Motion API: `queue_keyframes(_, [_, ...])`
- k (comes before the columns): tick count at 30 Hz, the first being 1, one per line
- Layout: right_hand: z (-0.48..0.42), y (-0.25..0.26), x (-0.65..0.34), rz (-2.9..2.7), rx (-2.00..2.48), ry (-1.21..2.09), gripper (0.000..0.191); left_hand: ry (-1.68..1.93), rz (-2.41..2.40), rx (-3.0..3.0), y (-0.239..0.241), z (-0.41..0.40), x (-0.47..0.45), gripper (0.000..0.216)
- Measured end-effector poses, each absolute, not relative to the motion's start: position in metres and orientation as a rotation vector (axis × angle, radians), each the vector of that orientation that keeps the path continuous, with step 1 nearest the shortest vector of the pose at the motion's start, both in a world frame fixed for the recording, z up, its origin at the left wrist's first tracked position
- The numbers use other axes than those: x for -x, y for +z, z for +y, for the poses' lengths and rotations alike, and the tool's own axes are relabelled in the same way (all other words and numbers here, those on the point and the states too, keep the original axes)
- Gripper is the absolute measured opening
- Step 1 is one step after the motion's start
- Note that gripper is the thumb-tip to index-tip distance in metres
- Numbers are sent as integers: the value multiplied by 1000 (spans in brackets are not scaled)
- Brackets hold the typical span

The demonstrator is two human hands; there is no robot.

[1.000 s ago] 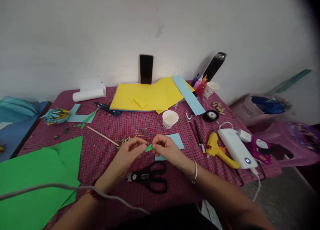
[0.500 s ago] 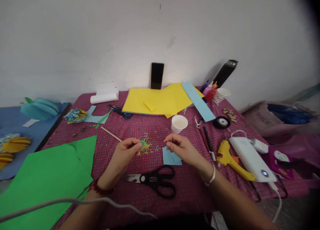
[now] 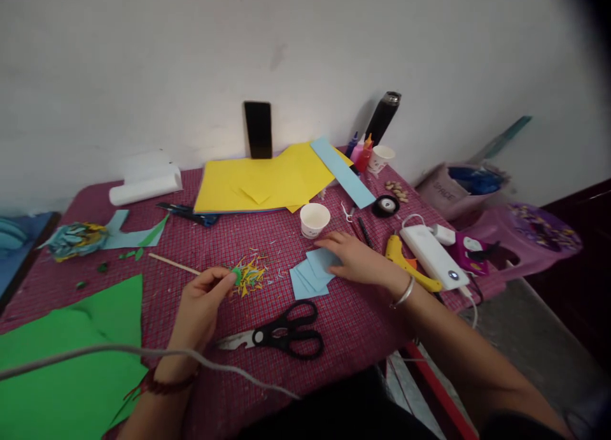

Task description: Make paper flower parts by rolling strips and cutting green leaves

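Note:
My left hand (image 3: 203, 297) is closed, with finger and thumb pinching a small green piece (image 3: 236, 274), likely paper, above a heap of yellow and green clippings (image 3: 251, 277). A thin wooden stick (image 3: 174, 263) runs behind these fingers; I cannot tell whether they hold it. My right hand (image 3: 356, 258) reaches over several light blue paper squares (image 3: 308, 281), fingers stretched and thumb apart, at the squares' right edge. Black-handled scissors (image 3: 281, 335) lie between me and the squares. Just beyond the right fingertips stands a white paper cup (image 3: 315, 220).
Green sheets (image 3: 71, 351) cover the table's left front. Yellow sheets (image 3: 258, 182) lie at the back below a phone (image 3: 258, 129) against the wall. On the right are a yellow glue gun (image 3: 398, 255) and a white power bank (image 3: 427, 255). A grey cable (image 3: 143, 349) crosses in front.
The view has swung to the right. My right hand has moved from above the blue squares to their right edge, its fingers now stretched. The squares look more spread out. My left hand still pinches the green piece.

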State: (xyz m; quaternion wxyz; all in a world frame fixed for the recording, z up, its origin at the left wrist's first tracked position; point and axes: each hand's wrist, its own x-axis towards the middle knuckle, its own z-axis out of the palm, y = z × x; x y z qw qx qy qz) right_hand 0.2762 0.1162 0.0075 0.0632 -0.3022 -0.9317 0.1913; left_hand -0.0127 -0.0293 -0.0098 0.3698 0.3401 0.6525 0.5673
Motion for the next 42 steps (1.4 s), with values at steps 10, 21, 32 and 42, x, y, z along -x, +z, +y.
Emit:
queue_keyframes(10, [106,13,-271,-2856,812,705,65,1435,1651,-811,-13,-30,11,16])
queue_keyframes(21, [104,10,-253,-3014,762,502,71,957,1598,-1548,-7,-35,-12,15])
queue_keyframes(32, [96,14,-254,-2884,961,423,32,1059,1836,-1472,-9,-35,16,19])
queue_keyframes(42, [101,44,-270,-2613,982,1100,4,1315,1982,-1066,3,-35,44,19])
